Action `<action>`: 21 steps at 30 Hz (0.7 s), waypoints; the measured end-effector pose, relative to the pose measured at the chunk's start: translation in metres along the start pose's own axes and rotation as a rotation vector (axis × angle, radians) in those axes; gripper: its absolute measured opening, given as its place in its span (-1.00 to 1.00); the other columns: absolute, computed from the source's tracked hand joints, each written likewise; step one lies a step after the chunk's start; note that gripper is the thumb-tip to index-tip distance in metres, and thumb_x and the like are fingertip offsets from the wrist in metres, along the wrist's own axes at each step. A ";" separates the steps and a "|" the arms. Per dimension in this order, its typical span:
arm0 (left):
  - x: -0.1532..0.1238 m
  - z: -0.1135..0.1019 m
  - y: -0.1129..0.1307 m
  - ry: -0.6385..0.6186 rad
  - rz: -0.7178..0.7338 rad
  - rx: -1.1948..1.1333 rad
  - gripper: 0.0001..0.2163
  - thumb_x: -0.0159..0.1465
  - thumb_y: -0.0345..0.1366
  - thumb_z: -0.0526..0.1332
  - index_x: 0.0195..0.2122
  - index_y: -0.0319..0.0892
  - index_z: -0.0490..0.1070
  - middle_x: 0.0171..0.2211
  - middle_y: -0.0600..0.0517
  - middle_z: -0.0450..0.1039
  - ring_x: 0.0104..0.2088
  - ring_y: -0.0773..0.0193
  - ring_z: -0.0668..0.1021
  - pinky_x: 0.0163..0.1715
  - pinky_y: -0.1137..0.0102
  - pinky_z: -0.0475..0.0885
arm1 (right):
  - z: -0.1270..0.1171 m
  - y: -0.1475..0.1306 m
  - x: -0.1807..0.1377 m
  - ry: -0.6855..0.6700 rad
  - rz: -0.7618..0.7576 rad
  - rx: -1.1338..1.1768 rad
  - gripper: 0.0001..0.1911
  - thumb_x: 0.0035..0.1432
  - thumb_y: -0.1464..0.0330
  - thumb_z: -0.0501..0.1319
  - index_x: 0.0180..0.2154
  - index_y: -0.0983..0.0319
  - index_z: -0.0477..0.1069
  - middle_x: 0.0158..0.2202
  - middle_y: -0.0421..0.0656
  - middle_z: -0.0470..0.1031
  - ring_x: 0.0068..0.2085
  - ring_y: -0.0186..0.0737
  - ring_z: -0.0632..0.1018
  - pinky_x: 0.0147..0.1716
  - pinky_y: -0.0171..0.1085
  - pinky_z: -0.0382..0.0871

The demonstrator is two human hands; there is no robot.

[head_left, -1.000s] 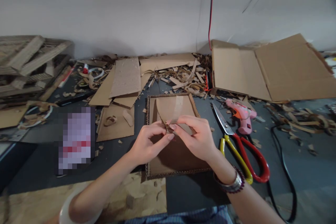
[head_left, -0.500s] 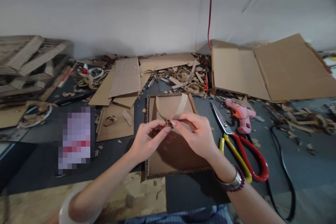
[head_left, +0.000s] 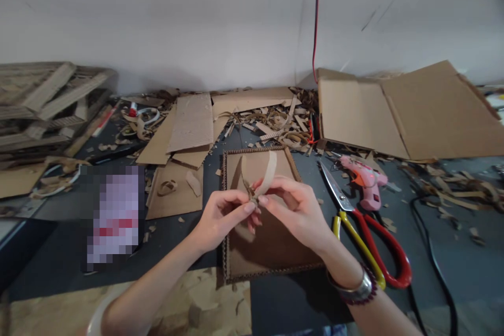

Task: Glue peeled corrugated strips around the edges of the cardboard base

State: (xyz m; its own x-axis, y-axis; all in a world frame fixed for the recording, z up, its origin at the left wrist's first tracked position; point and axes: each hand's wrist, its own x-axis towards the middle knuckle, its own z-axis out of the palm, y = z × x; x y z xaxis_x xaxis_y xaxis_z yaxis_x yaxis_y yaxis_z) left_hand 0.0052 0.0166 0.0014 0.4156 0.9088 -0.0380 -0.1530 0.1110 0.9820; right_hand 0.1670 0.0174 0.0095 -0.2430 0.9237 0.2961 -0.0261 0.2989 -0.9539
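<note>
My left hand (head_left: 222,218) and my right hand (head_left: 295,210) meet over a square cardboard panel (head_left: 268,252) with a corrugated border, which lies flat on the dark table. Both hands pinch a thin tan cardboard strip (head_left: 263,176) that is bent into a loop, its free ends rising above my fingertips. The pinch point sits between my two thumbs and forefingers, just above the panel's middle.
Red-and-yellow scissors (head_left: 370,231) and a pink glue gun (head_left: 364,181) lie right of the panel, with a black cable (head_left: 433,252) beyond. A big opened cardboard box (head_left: 409,110) stands back right. Cardboard sheets (head_left: 189,126) and scraps litter the back; stacked strips (head_left: 47,100) far left.
The strip has been folded from a wide curved piece into a narrow upright loop, and my hands have shifted slightly while keeping their pinch. The camera has tilted a little.
</note>
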 end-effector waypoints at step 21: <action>0.004 0.007 0.002 0.051 -0.021 0.231 -0.82 0.12 -0.24 0.22 -0.51 -0.26 0.38 -0.65 0.10 0.39 -0.74 0.46 0.39 -0.72 0.57 0.29 | -0.004 -0.006 -0.003 0.195 -0.471 -0.853 -0.41 0.01 0.58 0.14 0.08 0.10 0.16 0.18 -0.04 0.11 0.22 0.06 0.04 0.11 0.15 0.04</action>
State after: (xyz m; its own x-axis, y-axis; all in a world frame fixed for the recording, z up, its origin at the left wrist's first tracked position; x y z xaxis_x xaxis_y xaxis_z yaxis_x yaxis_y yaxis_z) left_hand 0.0126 0.0179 0.0046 0.3695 0.9271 -0.0629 0.0667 0.0410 0.9969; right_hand 0.1712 0.0140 0.0150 -0.2214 0.6666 0.7118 0.6458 0.6471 -0.4052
